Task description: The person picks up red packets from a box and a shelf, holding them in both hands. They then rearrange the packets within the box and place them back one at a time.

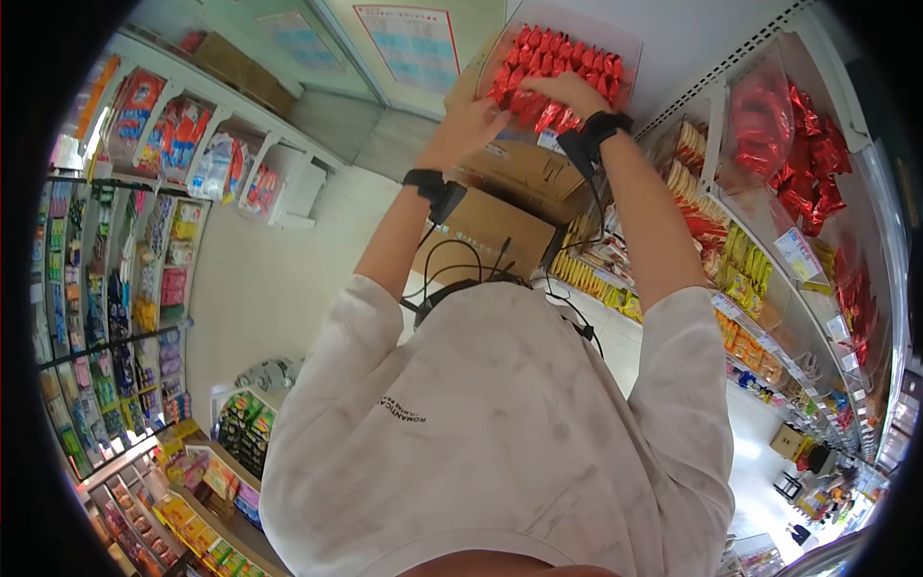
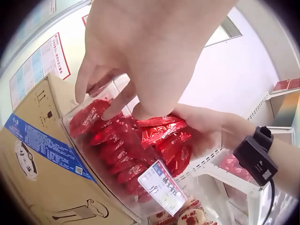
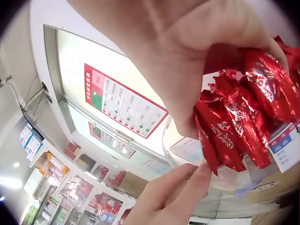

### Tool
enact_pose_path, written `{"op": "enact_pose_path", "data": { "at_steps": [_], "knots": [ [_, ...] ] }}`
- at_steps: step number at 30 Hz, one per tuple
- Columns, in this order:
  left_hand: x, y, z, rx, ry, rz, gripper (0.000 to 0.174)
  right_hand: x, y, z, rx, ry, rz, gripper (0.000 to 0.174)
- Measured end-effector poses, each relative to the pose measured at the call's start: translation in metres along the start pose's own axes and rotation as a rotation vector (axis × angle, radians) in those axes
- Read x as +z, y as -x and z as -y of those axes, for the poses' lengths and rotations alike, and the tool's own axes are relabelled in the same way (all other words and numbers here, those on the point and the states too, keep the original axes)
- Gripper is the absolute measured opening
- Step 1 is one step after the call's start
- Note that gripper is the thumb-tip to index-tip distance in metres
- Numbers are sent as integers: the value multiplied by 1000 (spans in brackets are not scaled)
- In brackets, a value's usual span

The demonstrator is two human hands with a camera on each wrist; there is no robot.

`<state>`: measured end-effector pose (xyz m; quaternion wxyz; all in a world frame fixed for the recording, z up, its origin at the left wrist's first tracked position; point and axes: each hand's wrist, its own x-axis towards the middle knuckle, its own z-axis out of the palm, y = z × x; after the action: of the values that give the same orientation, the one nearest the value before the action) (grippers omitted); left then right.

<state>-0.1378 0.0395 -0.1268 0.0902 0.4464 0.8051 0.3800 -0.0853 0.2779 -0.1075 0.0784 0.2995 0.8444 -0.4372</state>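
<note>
Red foil snack packets (image 1: 553,58) stand in tight rows inside a clear plastic bin (image 1: 630,58) at the top of the head view. My right hand (image 1: 574,93) reaches over its near right part. In the right wrist view, the right hand (image 3: 187,42) curls its fingers and thumb round several red packets (image 3: 229,122). At the bin's left side is my left hand (image 1: 466,130). The left wrist view shows the left hand (image 2: 136,56) with bent fingers gripping the bin's upper edge, fingertips close to the packets. A price tag (image 2: 162,187) hangs on the bin's front.
Cardboard boxes (image 1: 495,226) stand below and beside the bin. On the right, a long shelf holds bins of red packets (image 1: 817,163) and yellow packets (image 1: 745,269). Shelves of bagged goods (image 1: 178,135) line the left. Behind the bin is a glass panel with a notice (image 1: 409,43).
</note>
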Motion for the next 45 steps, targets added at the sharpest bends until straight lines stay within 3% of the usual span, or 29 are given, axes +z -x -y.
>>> {"op": "enact_pose_path", "data": {
  "at_steps": [2,4,5,8,9,11,16,17,19,23,24,27,28,31,32,35,36,39,40,41,43,45],
  "knots": [
    [2,0,2,-21,-28,42,55,10,-33,-22,-70,-26,-115,75],
    [8,1,-7,52,64,-127,51,22,-33,-30,-83,-9,-186,74],
    [10,0,-12,91,106,-212,51,14,3,-4,-55,49,-213,76],
    [18,-10,-10,325,-326,-611,65,27,26,1,-34,67,-401,87],
    [19,-14,-10,375,-296,-531,67,31,30,0,-42,50,-482,92],
    [20,-20,-12,477,-234,-373,73,30,39,-1,-47,82,-418,105],
    [23,-33,-26,363,-200,-213,71,28,31,-17,-193,220,-429,111],
    [22,-37,-26,320,-216,-169,71,21,29,-23,-223,153,-358,110],
    [25,-44,-15,323,-227,-185,70,6,55,-17,-284,16,-208,110],
    [12,-38,-16,340,-240,-233,69,3,73,-45,-359,173,-275,98],
    [13,-37,-15,322,-186,-259,69,5,75,-49,-402,93,-307,89],
    [22,-30,-15,247,-47,-321,69,10,72,-61,-308,-104,-330,84],
    [22,-29,-16,216,-23,-337,68,10,75,-61,-317,-7,-421,82],
    [22,-28,-17,191,14,-409,68,1,75,-55,-311,-110,-615,81],
    [22,-27,-17,194,20,-436,68,0,66,-56,-468,-203,-813,76],
    [18,-24,-27,162,33,-433,69,-11,77,-23,-631,-227,-820,74],
    [20,-24,-26,167,-6,-429,68,-5,78,-14,-746,20,-1064,67],
    [23,-29,-23,149,-45,-388,65,15,86,-4,-585,208,-921,64],
    [22,-28,-26,118,-9,-346,63,12,98,11,-287,122,-621,59],
    [20,-26,-29,90,26,-301,61,16,89,8,-277,120,-547,57],
    [22,-26,-28,202,-5,-337,59,28,67,-9,-247,111,-407,54],
    [20,-29,-31,235,23,-341,58,31,67,-17,-328,58,-455,43]
  ]
}}
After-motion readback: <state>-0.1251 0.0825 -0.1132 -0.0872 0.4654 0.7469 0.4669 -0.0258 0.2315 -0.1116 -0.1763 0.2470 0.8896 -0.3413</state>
